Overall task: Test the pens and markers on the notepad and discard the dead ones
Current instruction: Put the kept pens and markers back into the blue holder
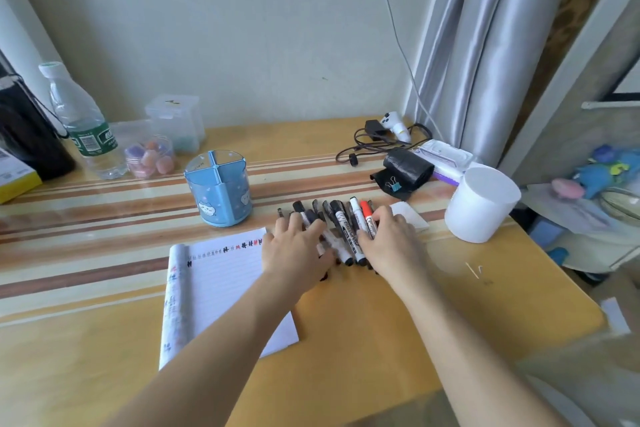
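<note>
Left hand (294,251) and right hand (393,241) rest flat, fingers spread, gripping nothing, on the markers (347,231): light, stiff, likely to roll, best pinched mid-barrel.

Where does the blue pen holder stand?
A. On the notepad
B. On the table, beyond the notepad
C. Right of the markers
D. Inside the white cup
B: the pen holder stands upright on the table just beyond the notepad, to the left of the markers.
</note>
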